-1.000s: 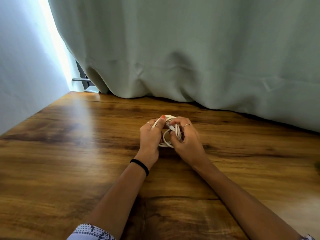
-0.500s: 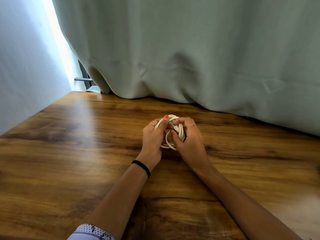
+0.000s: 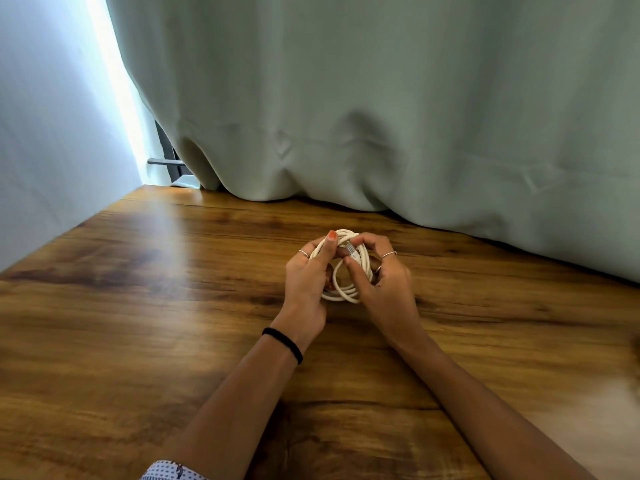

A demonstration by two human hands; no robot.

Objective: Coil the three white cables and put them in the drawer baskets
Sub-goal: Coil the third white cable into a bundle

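A white cable (image 3: 346, 293), wound into a small round coil, is held upright just above the wooden table (image 3: 138, 306) near its middle. My left hand (image 3: 306, 277) grips the coil's left side, thumb up along its top. My right hand (image 3: 384, 289) holds the right side, and its thumb and forefinger pinch the cable's clear plug end against the top of the coil. No other cable and no drawer basket is in view.
A pale green curtain (image 3: 381, 116) hangs along the table's far edge, its hem resting on the wood. A light wall (image 3: 52, 150) borders the table on the left. A dark metal bar (image 3: 166, 163) shows in the gap beside the curtain.
Both hands kept hold of the coil and shifted it slightly; the right fingers worked the plug end in at the top of the coil. The camera view drifted a little.
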